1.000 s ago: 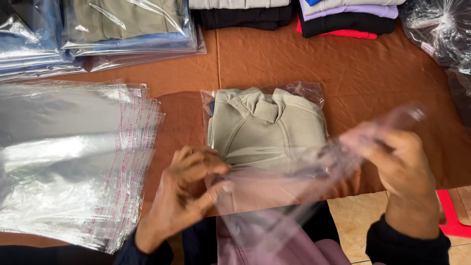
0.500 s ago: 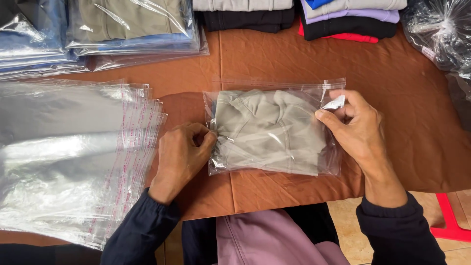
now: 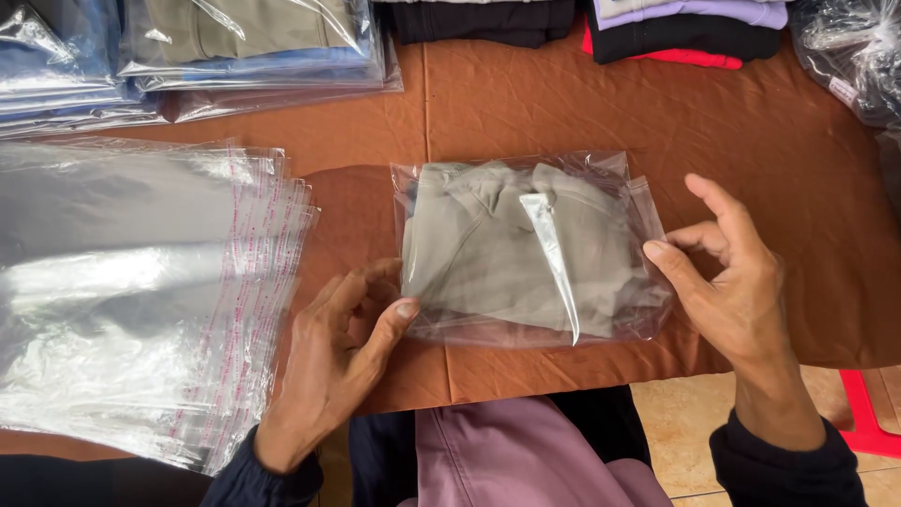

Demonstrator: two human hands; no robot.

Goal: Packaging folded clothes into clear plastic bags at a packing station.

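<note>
Clear plastic bag (image 3: 530,249) with a folded grey garment lies on the counter (image 3: 751,141). Left hand (image 3: 343,361) presses its corner, fingers together; right hand (image 3: 732,282) touches its edge, fingers spread. Bag looks ready for sealing.

At the centre of the frame lies a clear plastic bag (image 3: 530,249), rectangular and glossy, with a folded grey-green garment inside. Along the left edge sits a fanned stack of empty clear bags (image 3: 141,291), their flaps edged with small red print. In the upper left, sealed clear packages (image 3: 225,42) hold blue and olive garments. At the upper right corner bunches a crumpled clear plastic wrap (image 3: 854,47)
</note>
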